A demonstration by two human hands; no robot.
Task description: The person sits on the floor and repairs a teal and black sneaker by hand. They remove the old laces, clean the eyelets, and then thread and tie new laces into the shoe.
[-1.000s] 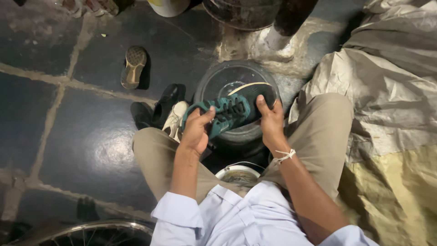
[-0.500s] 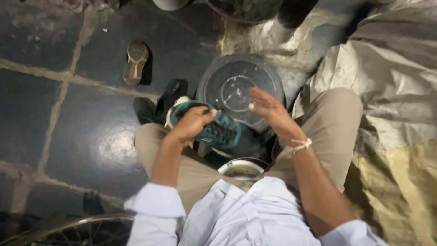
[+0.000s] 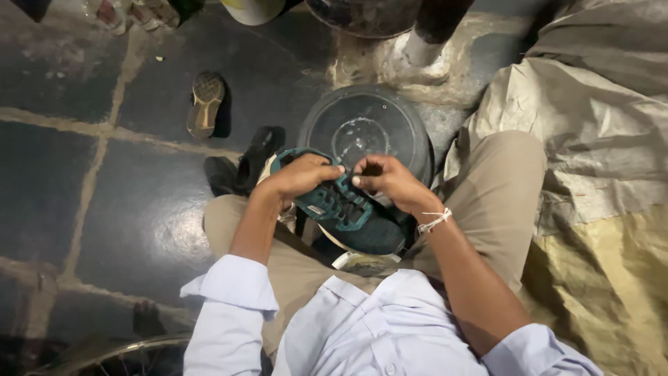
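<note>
We have the teal sneaker (image 3: 344,209) on our lap, toe toward us, just in front of the round dark basin (image 3: 369,129) on the stone floor (image 3: 139,209). Our left hand (image 3: 303,177) curls closed around its heel end; our right hand (image 3: 390,181) pinches shut at the top of the laces. We judge the lacing is in hand, calling for a fine, steady pull. A small pale tag sits on the tongue; a crumpled tan tarpaulin (image 3: 591,174) lies at the floor's right edge
</note>
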